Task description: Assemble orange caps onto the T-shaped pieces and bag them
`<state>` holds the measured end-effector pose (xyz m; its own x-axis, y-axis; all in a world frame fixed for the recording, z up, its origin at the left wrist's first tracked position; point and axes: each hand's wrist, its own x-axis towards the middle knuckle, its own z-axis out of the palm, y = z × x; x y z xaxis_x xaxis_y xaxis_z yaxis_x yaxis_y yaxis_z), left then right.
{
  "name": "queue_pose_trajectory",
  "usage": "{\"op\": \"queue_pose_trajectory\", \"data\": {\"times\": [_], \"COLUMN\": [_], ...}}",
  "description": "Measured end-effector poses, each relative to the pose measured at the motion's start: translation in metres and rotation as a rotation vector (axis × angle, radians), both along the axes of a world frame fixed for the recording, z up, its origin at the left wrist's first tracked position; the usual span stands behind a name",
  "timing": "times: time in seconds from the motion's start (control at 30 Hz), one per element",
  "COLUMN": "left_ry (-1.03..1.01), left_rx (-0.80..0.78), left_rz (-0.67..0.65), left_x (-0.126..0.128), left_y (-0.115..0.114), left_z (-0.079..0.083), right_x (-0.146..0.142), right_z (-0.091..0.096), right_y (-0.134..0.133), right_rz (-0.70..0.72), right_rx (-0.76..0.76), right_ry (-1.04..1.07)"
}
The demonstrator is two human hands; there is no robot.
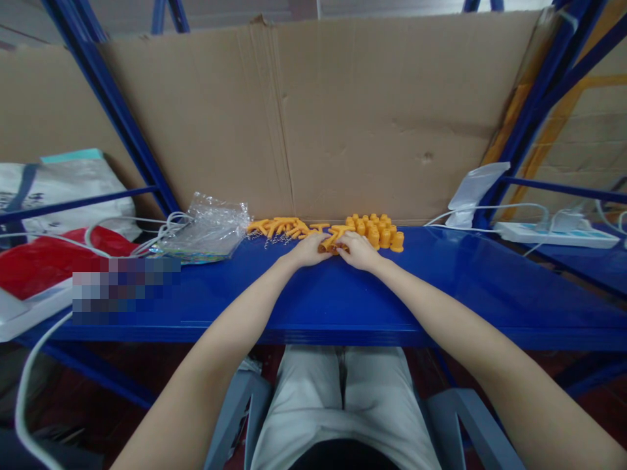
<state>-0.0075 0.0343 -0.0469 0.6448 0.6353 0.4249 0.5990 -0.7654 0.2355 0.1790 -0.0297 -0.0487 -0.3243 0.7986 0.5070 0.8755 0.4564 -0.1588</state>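
A few orange pieces [335, 239]: mid-counter [337, 294], between the left hand [311, 250] and the right hand [360, 251]; they look light, hard and maybe slippery, so hold them by their thick sides.
Both hands: close together, fingers bent round the pieces; I cannot tell how tight.
Pile on the left: orange sticks [279, 226] with thin curly wires [268, 243] that look easy to bend.
Group on the right: orange cups [385, 236] in rows.
Clear bag [208, 225]: left of the sticks.

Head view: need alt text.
Left hand and right hand close together at small orange pieces on a blue tabletop. Orange handles with thin spirals lie to the left, grouped orange caps to the right; cardboard stands behind.
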Motion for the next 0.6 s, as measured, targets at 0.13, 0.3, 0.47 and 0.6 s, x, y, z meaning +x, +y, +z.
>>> {"op": "queue_pose_trajectory", "data": {"times": [0.13,0.3,0.47,0.6], "left_ry": [0.047,0.013,0.003,-0.025], "left_rx": [-0.021,-0.002,0.028,0.009], "left_rz": [-0.065,-0.055,-0.035,-0.007], "left_x": [0.001,0.007,0.009,0.009], "left_y": [-0.001,-0.004,-0.004,-0.005], "left_z": [0.0,0.001,-0.001,-0.001], "right_x": [0.001,0.011,0.016,0.016], "right_z": [-0.001,0.002,0.004,0.002], "right_y": [0.003,0.006,0.009,0.012], "right_rz": [0.002,-0.063,-0.096,-0.103], "right_rx": [-0.021,-0.056,-0.107,-0.105], "right_ry": [0.008,0.036,0.126,0.205]}}
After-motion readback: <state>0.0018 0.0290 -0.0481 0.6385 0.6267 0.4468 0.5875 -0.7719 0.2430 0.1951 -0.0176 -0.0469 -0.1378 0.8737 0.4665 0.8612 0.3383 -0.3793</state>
